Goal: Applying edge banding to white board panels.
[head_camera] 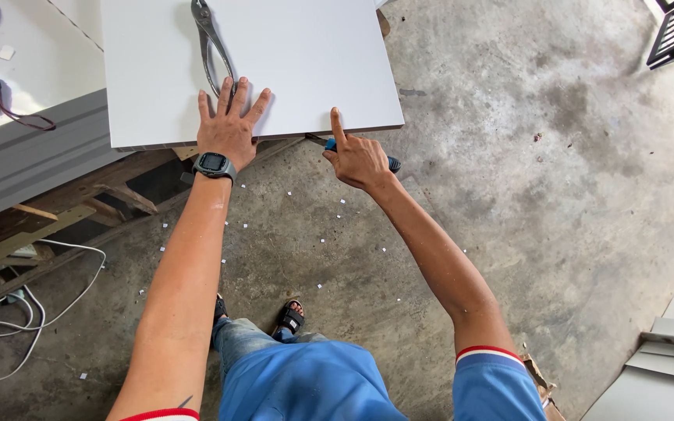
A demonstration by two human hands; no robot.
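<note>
Left hand (228, 125): flat, fingers spread, pressing on white tile (274, 54) near its front edge; grips nothing; wristwatch (214, 164) on wrist. Right hand (356, 156): curled around blue-handled tool (390, 163) at tile's front edge, index finger extended onto tile. Metal nippers (211, 43): lying on tile, beyond left fingertips. Concrete floor (548, 156): beneath tile, scattered white chips.

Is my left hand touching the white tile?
Touching. The head view shows the left hand lying flat on the white tile near its front edge, fingers spread, with no gap under the palm.
</note>
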